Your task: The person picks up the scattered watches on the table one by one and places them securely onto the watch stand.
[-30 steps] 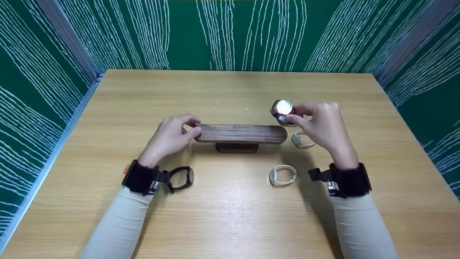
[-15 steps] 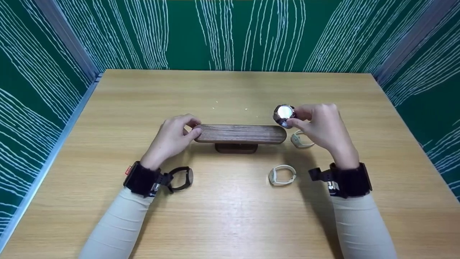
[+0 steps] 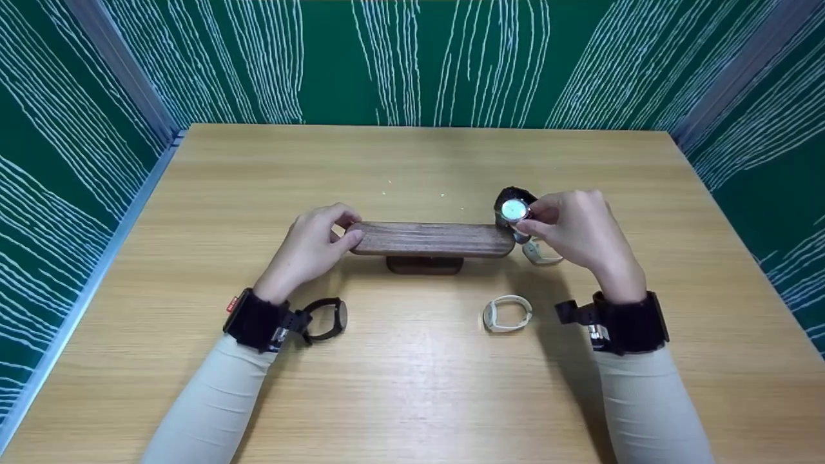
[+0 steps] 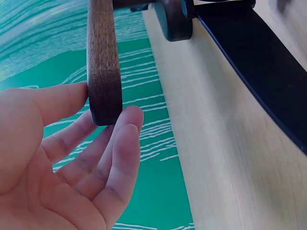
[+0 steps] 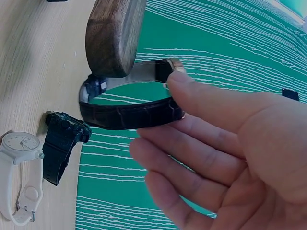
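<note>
The left hand (image 3: 306, 248) grasps the rounded left end of a dark wooden T-bar stand (image 3: 425, 240), thumb on one face and fingertips against the other. The bar's streaked brown grain runs lengthwise, out from that hand's fingertips, above a smaller rounded base.

The right hand (image 3: 580, 229) pinches a leather-strap wristwatch (image 5: 129, 115) by its round metal case, thumb against the case and fingers under the strap. The strap is black, embossed in crocodile-like squares, and forms a closed oval just left of the right hand's fingertips, at the bar's right end (whether the wood passes inside the loop, I cannot tell).

Below the right hand, the right wrist view shows a chunky black watch (image 5: 60, 148) with a thick, matt strap. One pale watch (image 3: 533, 251) sits just left of the right thumb; another white watch (image 3: 491, 316) lies farther left and nearer the body, its smooth band curved into a ring. Beside the left wrist, on its inner side, a round-cased black wristwatch (image 3: 341, 316) rests on edge upon the pale wood-grain table (image 3: 412, 399).
</note>
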Demonstrator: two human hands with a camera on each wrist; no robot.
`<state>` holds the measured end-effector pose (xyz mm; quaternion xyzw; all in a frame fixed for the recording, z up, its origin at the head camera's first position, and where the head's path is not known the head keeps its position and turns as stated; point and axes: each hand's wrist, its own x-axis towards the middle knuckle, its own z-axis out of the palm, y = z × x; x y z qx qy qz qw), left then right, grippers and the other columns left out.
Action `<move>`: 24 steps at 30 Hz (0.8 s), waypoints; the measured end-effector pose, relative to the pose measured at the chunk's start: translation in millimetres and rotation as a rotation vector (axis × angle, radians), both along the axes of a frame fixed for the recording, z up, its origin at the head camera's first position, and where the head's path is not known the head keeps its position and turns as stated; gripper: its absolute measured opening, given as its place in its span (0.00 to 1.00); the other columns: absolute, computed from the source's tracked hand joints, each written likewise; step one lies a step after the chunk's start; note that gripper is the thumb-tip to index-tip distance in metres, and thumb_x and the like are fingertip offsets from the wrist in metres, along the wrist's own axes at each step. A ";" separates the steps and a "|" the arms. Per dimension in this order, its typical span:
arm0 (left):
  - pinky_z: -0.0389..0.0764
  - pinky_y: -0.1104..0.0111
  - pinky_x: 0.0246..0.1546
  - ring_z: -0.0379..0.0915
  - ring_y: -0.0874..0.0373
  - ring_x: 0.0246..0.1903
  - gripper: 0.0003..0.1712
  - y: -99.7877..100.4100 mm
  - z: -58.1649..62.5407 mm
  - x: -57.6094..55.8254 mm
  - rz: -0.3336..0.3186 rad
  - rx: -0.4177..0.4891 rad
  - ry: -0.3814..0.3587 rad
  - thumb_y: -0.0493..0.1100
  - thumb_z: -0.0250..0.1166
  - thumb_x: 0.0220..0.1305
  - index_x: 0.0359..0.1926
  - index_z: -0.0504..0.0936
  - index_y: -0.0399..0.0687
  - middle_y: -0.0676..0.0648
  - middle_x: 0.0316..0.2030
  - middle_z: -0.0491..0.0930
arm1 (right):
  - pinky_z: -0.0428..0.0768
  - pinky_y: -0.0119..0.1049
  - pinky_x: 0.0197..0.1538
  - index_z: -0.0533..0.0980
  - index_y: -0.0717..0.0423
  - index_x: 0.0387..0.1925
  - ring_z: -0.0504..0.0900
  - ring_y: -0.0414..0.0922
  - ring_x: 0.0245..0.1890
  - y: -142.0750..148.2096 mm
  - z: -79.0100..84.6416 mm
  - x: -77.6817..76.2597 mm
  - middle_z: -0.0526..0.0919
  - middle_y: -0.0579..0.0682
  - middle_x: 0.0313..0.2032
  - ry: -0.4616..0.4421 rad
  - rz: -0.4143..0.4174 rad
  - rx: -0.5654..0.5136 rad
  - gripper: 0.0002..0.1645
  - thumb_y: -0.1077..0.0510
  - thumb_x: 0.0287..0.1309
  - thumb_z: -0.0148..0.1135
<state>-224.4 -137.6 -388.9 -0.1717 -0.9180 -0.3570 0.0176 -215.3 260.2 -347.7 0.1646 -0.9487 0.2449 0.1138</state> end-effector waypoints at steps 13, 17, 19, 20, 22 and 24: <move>0.83 0.57 0.49 0.85 0.51 0.39 0.14 0.1 1.6 -0.8 0.003 0.010 -0.036 0.47 0.68 0.76 0.56 0.84 0.46 0.45 0.52 0.86 | 0.81 0.36 0.34 0.89 0.60 0.36 0.89 0.48 0.30 -1.5 0.9 1.5 0.92 0.56 0.31 -0.162 -0.016 -0.017 0.11 0.55 0.63 0.78; 0.83 0.58 0.48 0.85 0.52 0.38 0.14 -0.7 1.6 -0.8 0.000 0.010 -0.041 0.47 0.68 0.76 0.56 0.84 0.46 0.45 0.52 0.86 | 0.80 0.41 0.35 0.89 0.60 0.36 0.87 0.47 0.29 -4.4 1.0 1.4 0.91 0.54 0.30 -0.203 -0.026 -0.002 0.11 0.54 0.62 0.78; 0.83 0.58 0.47 0.86 0.51 0.37 0.15 -1.2 1.3 -1.5 -0.002 0.016 -0.046 0.47 0.68 0.76 0.56 0.84 0.46 0.45 0.52 0.87 | 0.80 0.43 0.37 0.88 0.59 0.35 0.86 0.46 0.28 -6.0 0.9 1.4 0.91 0.52 0.29 -0.224 -0.034 0.007 0.12 0.53 0.62 0.78; 0.84 0.58 0.47 0.86 0.51 0.37 0.15 -1.3 1.3 -1.8 -0.005 0.019 -0.049 0.46 0.68 0.76 0.57 0.84 0.46 0.45 0.52 0.86 | 0.80 0.44 0.39 0.88 0.59 0.35 0.86 0.46 0.28 -6.7 0.8 1.4 0.91 0.52 0.29 -0.233 -0.036 0.012 0.12 0.53 0.62 0.77; 0.84 0.58 0.46 0.86 0.51 0.37 0.15 -1.2 1.8 -2.4 -0.009 0.025 -0.058 0.46 0.68 0.75 0.57 0.84 0.46 0.45 0.52 0.87 | 0.80 0.46 0.40 0.87 0.59 0.34 0.86 0.46 0.27 -8.0 0.4 1.5 0.90 0.51 0.28 -0.244 -0.040 0.020 0.13 0.52 0.63 0.77; 0.84 0.58 0.47 0.86 0.51 0.38 0.15 -1.1 2.3 -3.3 -0.009 0.024 -0.068 0.47 0.68 0.75 0.57 0.83 0.46 0.45 0.52 0.87 | 0.80 0.46 0.41 0.87 0.59 0.33 0.85 0.45 0.26 -9.1 -0.4 1.7 0.90 0.50 0.27 -0.252 -0.040 0.025 0.14 0.51 0.63 0.77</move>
